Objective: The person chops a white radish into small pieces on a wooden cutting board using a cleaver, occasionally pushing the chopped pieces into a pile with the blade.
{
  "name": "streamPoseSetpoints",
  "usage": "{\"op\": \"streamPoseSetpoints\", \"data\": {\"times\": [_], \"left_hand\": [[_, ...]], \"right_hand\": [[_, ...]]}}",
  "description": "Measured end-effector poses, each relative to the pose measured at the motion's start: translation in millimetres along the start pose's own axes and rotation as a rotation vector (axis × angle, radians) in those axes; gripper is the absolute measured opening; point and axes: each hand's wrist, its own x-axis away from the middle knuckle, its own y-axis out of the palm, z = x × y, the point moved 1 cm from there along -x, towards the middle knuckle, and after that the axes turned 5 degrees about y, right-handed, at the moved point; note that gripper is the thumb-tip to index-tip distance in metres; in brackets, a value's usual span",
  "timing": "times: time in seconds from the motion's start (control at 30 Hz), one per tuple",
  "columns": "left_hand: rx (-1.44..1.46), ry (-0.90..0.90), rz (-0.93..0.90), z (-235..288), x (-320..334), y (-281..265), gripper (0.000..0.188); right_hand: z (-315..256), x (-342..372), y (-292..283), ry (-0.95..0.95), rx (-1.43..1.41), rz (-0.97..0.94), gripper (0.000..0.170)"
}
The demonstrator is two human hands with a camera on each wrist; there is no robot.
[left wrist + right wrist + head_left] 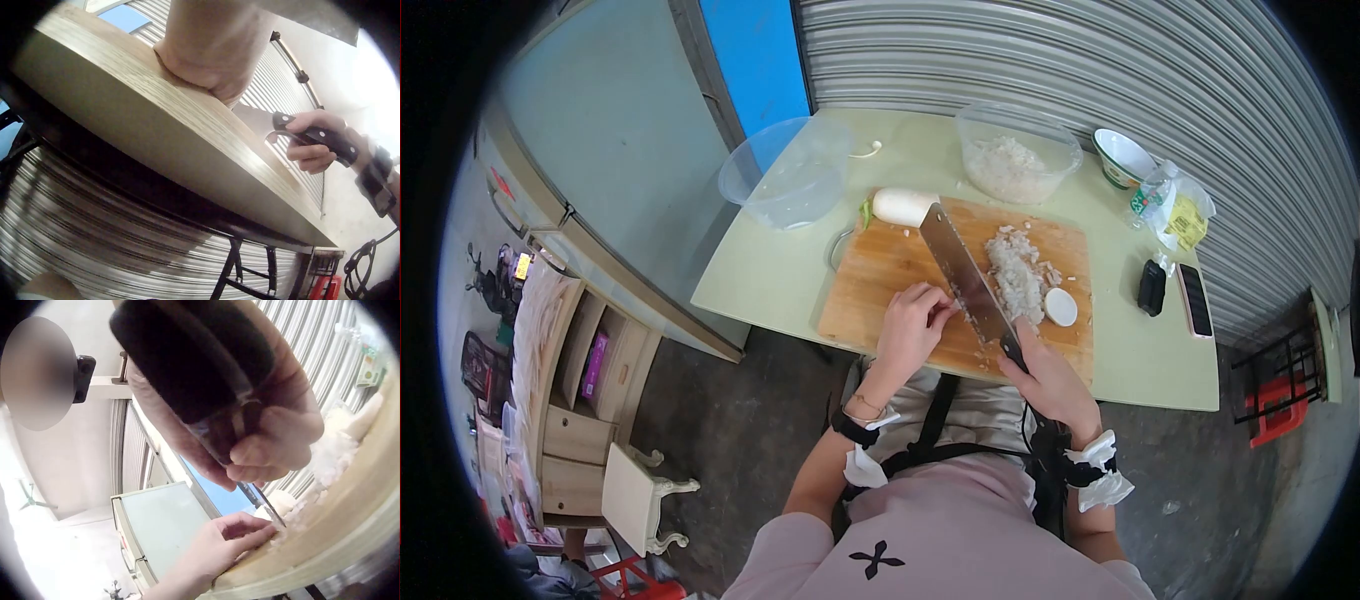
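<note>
My right hand [1050, 375] grips the black handle of a cleaver [962, 262], its wide blade slanting across the wooden cutting board [870, 290]. My left hand [912, 328] is at the board's near edge, fingers bent, with fingertips and thumb right beside the blade. I cannot tell whether a small piece is pinched there. Chopped white radish [1018, 275] lies heaped right of the blade, near a round-faced white radish piece [1060, 307]. A larger white radish [903, 207] lies at the board's far left. In the right wrist view, white bits [279, 539] show by the left fingertips.
On the pale green table [770, 265] stand a clear plastic basin [785, 190] at left and a clear tub [1055, 165] of chopped radish behind the board. To the right are a bowl [1122, 155], a bottle [1152, 195], a black case [1152, 288] and a phone [1195, 300].
</note>
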Motion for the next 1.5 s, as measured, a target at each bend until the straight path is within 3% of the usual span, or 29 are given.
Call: {"op": "streamPoseSetpoints", "data": {"times": [0.33, 0.43, 0.6, 0.7, 0.83, 1.03, 1.1, 1.2, 1.5], "left_hand": [[0.044, -0.095, -0.058, 1, 1, 0, 0.011], [0.007, -0.007, -0.016, 2, 0, -2, 0.012], [0.017, -0.042, -0.026, 3, 1, -1, 0.011], [0.023, -0.098, -0.07, 7, 7, -1, 0.009], [0.027, -0.088, -0.073, 6, 5, -2, 0.008], [0.032, -0.089, -0.061, 3, 1, 0, 0.009], [0.02, -0.094, -0.065, 3, 2, 0, 0.009], [0.009, -0.095, -0.067, 4, 1, -1, 0.009], [0.011, -0.047, -0.045, 3, 1, -1, 0.01]], "right_hand": [[-2, -8, -4, 0.066, -0.023, -0.046, 0.044], [3, -8, -3, 0.107, -0.092, -0.077, 0.044], [17, 4, 8, -0.038, -0.066, 0.099, 0.045], [18, 16, 11, 0.094, -0.213, 0.036, 0.044], [17, 16, 11, 0.127, -0.244, 0.017, 0.044], [17, 10, 15, 0.111, -0.189, 0.026, 0.043], [15, 11, 17, 0.023, -0.079, 0.122, 0.041], [-1, 12, 13, 0.098, 0.034, 0.071, 0.041], [-27, -2, 6, 0.057, 0.153, 0.045, 0.032]]}}
